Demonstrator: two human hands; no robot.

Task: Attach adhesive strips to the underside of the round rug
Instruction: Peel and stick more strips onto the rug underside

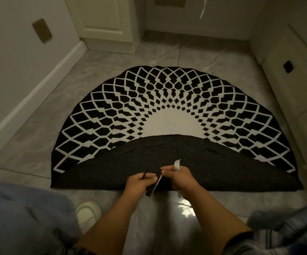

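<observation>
Both hands (155, 178) pinch one adhesive strip (153, 186), long axis near-far; folded rug underside (222, 168) lies just beyond, right hand (178, 178) nearer.

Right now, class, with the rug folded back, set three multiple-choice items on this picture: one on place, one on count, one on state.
1. Where does the rug lie?
A. on a tiled floor
B. on a table
C. on a bed

2. How many strips are already stuck on the folded-back underside?
A. none
B. two
C. six

3. What are the hands doing?
A. resting flat on the floor
B. both holding a strip over the underside
C. rolling the rug up

Answers:
1 A: grey tiles show all round it.
2 B: one strip and a second strip lie near the fold.
3 B: the left hand and right hand pinch a black strip.
</observation>
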